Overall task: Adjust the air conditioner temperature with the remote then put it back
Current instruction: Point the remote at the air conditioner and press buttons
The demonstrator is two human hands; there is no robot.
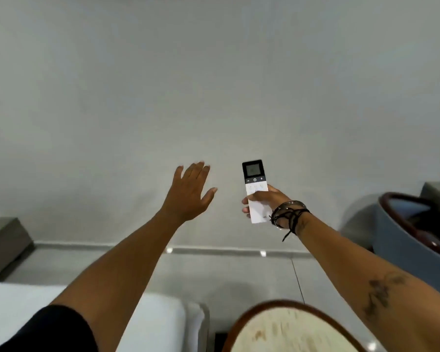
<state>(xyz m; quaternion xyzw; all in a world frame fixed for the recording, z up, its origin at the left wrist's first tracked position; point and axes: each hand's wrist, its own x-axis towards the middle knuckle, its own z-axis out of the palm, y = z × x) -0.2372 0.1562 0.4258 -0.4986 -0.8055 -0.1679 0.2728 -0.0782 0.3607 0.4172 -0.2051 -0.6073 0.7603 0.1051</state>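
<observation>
A slim white remote (pixel 255 190) with a dark screen at its top end is held upright in my right hand (pixel 264 203), raised in front of the plain white wall. My thumb rests on its white button area. Dark bracelets wrap that wrist. My left hand (pixel 191 193) is lifted beside it, a short way to the left, palm forward, fingers spread, holding nothing. No air conditioner is in view.
A round table (pixel 285 329) with a pale top and dark wood rim sits just below me. A white bed (pixel 148 318) lies at lower left. A grey-blue armchair (pixel 401 240) stands at right, a grey cabinet (pixel 3 240) at left.
</observation>
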